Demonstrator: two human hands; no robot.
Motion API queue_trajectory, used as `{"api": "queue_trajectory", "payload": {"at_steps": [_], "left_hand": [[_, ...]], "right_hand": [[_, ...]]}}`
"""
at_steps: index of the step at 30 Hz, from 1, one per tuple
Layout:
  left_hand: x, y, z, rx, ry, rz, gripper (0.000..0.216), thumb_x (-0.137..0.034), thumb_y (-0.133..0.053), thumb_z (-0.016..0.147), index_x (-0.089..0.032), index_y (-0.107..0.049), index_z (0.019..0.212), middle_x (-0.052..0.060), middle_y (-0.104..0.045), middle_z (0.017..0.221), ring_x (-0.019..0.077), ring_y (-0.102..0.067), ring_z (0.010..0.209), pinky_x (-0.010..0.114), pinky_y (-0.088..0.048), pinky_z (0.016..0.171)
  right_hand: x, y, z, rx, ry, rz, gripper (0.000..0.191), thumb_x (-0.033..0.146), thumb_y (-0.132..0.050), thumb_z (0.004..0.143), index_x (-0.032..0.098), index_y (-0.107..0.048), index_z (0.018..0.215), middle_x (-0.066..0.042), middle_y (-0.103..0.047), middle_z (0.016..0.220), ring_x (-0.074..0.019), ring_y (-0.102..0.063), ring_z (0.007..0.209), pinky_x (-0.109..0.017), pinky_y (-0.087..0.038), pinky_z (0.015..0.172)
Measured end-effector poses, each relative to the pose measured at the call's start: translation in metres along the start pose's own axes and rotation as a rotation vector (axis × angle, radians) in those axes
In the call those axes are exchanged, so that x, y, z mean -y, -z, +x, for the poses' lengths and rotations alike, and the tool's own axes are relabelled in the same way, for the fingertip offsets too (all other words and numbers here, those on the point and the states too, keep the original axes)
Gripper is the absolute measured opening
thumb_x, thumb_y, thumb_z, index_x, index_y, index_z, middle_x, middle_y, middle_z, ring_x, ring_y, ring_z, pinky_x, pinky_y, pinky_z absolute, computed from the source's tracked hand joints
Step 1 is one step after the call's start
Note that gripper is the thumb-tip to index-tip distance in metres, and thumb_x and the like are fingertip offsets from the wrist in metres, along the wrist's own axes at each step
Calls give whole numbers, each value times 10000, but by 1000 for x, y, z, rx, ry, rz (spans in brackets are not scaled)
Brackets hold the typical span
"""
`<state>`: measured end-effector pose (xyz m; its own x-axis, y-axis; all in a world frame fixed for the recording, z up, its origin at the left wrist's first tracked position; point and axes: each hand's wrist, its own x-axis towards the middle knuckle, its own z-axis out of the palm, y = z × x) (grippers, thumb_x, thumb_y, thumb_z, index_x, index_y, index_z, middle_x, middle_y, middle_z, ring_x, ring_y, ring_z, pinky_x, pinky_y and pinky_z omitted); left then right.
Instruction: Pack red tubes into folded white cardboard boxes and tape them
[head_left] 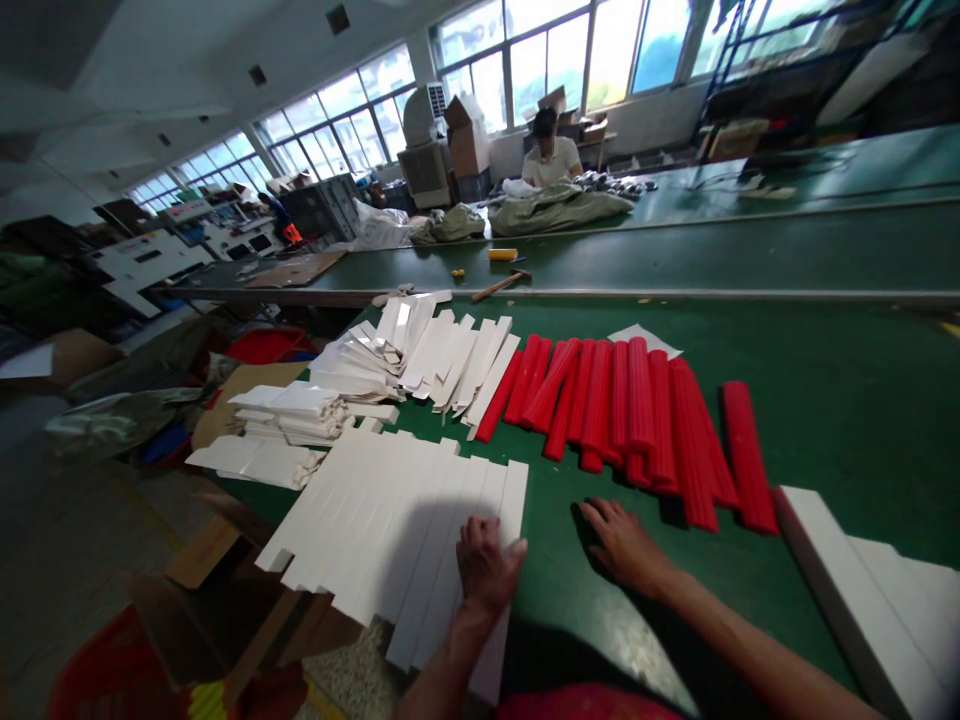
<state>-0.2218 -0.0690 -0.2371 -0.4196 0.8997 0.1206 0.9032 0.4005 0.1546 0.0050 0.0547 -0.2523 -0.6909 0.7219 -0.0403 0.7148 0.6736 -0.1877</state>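
Observation:
My left hand (489,568) rests on the right end of a row of long narrow white boxes (390,510). Its fingers are curled over the rightmost box, and the thumb lies along that box's right edge. My right hand (624,545) lies on the green tabletop (555,590) with fingers stretched out and nothing in them. Just beyond it is a spread of red ribbed tubes (600,400), some lying across others. One red tube (748,455) lies a little apart on the right.
Flat white card pieces (450,360) are heaped behind the boxes, with more stacked at left (289,415). More white boxes (877,590) stand at right. A hammer (501,286) and yellow roll (503,255) lie on the far bench. Beyond, a person (551,155) sits.

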Motion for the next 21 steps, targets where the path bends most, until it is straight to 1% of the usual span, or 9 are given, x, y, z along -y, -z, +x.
{"api": "queue_trajectory", "payload": {"at_steps": [3,6,8,10,12,13,17,19,21], "left_hand": [[4,17,78,-10,-6,44,266,-349,-540,924,-194,-657,1105,100,-628,1041,232,-595,1022,338,-465,864],[13,19,156,3,-9,116,275,-236,-492,947,-165,-615,1183,112,-633,1047,239,-613,1025,380,-467,885],[19,17,196,48,-25,153,279,-264,-504,960,-151,-590,1200,87,-644,1025,209,-638,940,386,-501,848],[25,15,224,99,-63,176,311,-346,-536,958,-150,-580,1195,65,-649,1033,183,-642,889,384,-533,815],[28,15,240,134,-127,188,353,-381,-555,948,-155,-568,1218,60,-652,1043,180,-644,884,393,-542,819],[28,15,245,145,-167,190,353,-353,-556,948,-159,-562,1244,66,-660,1025,186,-649,879,396,-536,824],[25,25,251,150,-321,193,407,-139,-504,919,-206,-558,1317,114,-683,873,219,-669,806,367,-491,778],[21,37,250,127,-380,191,410,-113,-482,903,-207,-584,1289,127,-679,850,225,-664,779,346,-472,740],[16,59,248,83,-432,180,360,-151,-475,911,-188,-612,1242,129,-677,868,226,-653,779,335,-457,724]], "right_hand": [[-25,-13,-1,-18,-95,11,558,156,-531,805,103,-515,1360,-206,-551,1316,-328,-529,1149,-444,-462,932],[-42,-26,0,-68,-114,15,487,160,-532,794,128,-580,1278,-197,-554,1312,-335,-532,1157,-457,-471,928],[-50,-34,1,-100,-101,10,441,157,-527,791,148,-616,1224,-187,-563,1301,-335,-544,1148,-455,-478,921],[-55,-40,1,-129,-91,11,423,155,-514,799,166,-626,1206,-177,-576,1285,-329,-560,1130,-451,-482,913],[-57,-44,0,-157,-104,27,408,168,-501,812,192,-627,1200,-165,-587,1274,-322,-574,1109,-458,-485,901],[-57,-44,0,-167,-119,36,395,180,-495,821,202,-628,1192,-162,-591,1269,-322,-578,1099,-464,-486,893],[-51,-37,3,-153,-196,55,383,189,-491,821,199,-627,1179,-168,-593,1265,-321,-578,1097,-473,-479,900],[-45,-29,7,-117,-240,71,386,179,-511,795,187,-627,1164,-174,-590,1268,-319,-575,1114,-467,-468,929],[-39,-16,11,-30,-264,159,298,200,-519,806,172,-645,1074,-168,-628,1186,-288,-615,1046,-418,-488,906]]}}
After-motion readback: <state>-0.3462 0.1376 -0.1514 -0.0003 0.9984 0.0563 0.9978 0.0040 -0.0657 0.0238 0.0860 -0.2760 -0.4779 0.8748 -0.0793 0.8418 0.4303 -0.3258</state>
